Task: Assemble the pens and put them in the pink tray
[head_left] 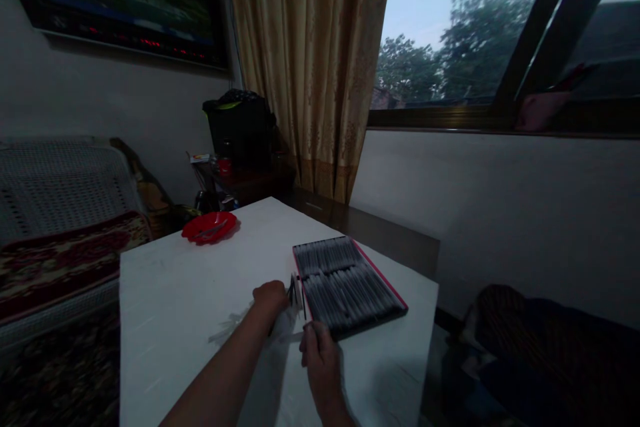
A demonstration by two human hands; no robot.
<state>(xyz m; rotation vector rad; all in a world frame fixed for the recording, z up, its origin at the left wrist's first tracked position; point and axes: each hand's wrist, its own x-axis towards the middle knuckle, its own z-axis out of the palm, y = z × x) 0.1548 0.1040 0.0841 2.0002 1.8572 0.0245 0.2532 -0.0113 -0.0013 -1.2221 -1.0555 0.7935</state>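
A flat black case with a red edge (350,287) lies on the white table (170,293), filled with rows of thin, pale sticks or pens. My left hand (271,295) is closed just left of the case, around a few thin dark items (293,290) that I cannot make out. At the case's near left corner, my right hand (317,341) pinches something thin, too small to name. Several pale, translucent strips (227,328) lie on the table beside my left forearm.
A red scalloped plate (210,227) with thin items on it sits at the table's far left. Beyond stand a small dark side table (245,180) and a white woven bench (60,180). Dark cloth (540,347) lies at the right.
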